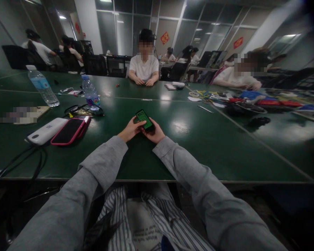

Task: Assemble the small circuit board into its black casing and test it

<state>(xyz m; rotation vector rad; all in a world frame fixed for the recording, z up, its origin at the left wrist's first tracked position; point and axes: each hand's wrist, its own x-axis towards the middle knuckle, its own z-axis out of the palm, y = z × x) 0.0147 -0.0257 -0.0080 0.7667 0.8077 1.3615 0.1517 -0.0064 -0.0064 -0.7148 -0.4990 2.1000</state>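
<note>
Above the green table, a small dark smartphone point(141, 115) with a lit green screen is held between both hands, tilted toward me. My left hand point(132, 129) is closed on its left edge, with the thumb lying across the screen. My right hand point(155, 131) wraps the lower right side, and its fingers are partly hidden under the phone. To the left, a phone in a pink-red case point(68, 132) lies beside a white power bank point(47, 131).
Two plastic bottles point(91, 92) stand at the left near cables and a booklet point(38, 113). A white pen point(205, 109) and a heap of cables and tools point(261, 99) lie to the right. One person point(144, 68) sits opposite, another point(231, 78) at the far right.
</note>
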